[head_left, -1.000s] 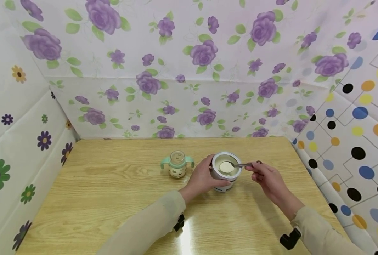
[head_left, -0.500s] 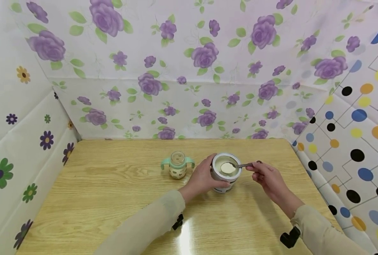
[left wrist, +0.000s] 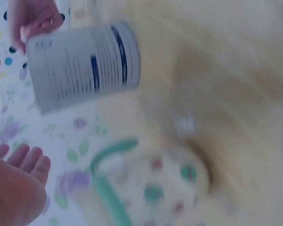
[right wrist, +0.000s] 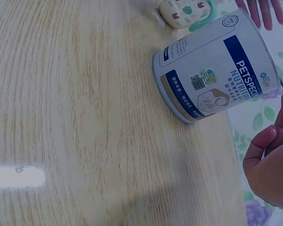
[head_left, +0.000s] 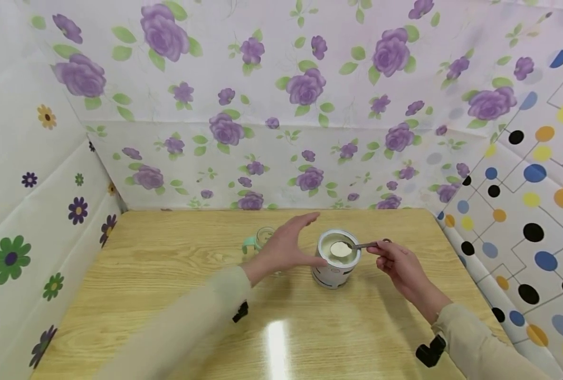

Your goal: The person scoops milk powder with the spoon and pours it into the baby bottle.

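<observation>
A white tin (head_left: 332, 275) with dark blue label bands stands without a lid on the table; its printed side faces the right wrist view. My right hand (head_left: 407, 269) pinches the handle of a metal spoon (head_left: 368, 245), whose bowl carries a heap of pale powder (head_left: 340, 249) over the tin's mouth. Between tin and bottle is my left hand (head_left: 283, 248), apart from the tin, thumb and fingers spread and holding nothing. Behind it, partly hidden, stands a patterned baby bottle (left wrist: 153, 193) with mint-green handles (head_left: 249, 243) and an open glass top.
The wooden table (head_left: 177, 274) ends at a floral cloth wall (head_left: 191, 158) behind. A flower-print cloth (head_left: 48, 211) borders it on the left, a dotted cloth (head_left: 537, 211) on the right.
My left hand has let go of the tin and moved left, in front of the baby bottle. The right hand with the loaded spoon stays almost still above the tin.
</observation>
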`<state>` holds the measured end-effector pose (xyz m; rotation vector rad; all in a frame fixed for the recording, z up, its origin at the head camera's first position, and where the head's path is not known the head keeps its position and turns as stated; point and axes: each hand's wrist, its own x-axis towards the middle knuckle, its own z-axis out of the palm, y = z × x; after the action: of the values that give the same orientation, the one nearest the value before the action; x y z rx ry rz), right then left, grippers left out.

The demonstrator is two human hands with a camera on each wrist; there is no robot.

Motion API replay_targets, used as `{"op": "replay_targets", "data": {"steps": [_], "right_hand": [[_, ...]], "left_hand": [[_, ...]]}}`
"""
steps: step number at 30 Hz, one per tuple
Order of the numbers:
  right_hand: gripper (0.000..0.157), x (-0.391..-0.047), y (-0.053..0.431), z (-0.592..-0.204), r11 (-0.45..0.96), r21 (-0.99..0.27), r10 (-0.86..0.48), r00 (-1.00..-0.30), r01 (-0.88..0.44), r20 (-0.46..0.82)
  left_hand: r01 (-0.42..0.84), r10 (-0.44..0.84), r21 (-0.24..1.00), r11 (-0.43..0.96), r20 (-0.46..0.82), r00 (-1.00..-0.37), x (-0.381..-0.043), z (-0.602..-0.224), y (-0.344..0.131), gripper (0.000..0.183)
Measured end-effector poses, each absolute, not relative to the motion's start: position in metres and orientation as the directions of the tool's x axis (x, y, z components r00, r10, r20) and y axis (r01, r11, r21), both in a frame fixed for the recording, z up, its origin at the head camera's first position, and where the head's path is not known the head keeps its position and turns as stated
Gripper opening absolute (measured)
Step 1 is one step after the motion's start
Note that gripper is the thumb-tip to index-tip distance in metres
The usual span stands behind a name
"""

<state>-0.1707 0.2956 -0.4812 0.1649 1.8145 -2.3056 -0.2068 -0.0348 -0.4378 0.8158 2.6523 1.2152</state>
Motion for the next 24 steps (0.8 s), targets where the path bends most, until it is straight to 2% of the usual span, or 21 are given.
{"op": "replay_targets", "data": {"steps": [4, 10, 17, 24], "right_hand": [[0.031, -0.17, 0.295, -0.482, -0.231, -0.945, -0.095, -0.972, 0.233, -0.216], [0.029, -0.169, 0.293, -0.481, -0.24, -0.942, -0.088, -0.972, 0.233, -0.218], [0.028, -0.17, 0.289, -0.476, -0.245, -0.938, -0.082, -0.969, 0.246, -0.233], [0.028, -0.171, 0.285, -0.469, -0.254, -0.934, -0.08, -0.967, 0.253, -0.24]], "left_hand": [[0.459, 0.526, 0.711, 0.532, 0.147, -0.838, -0.213, -0.43, -0.066, 0.111], [0.43, 0.503, 0.724, 0.539, 0.132, -0.854, -0.22, -0.432, -0.113, 0.106], [0.343, 0.467, 0.779, 0.525, 0.073, -0.881, -0.225, -0.463, -0.151, 0.102], [0.258, 0.44, 0.845, 0.468, 0.03, -0.898, -0.232, -0.491, -0.162, 0.099]]}}
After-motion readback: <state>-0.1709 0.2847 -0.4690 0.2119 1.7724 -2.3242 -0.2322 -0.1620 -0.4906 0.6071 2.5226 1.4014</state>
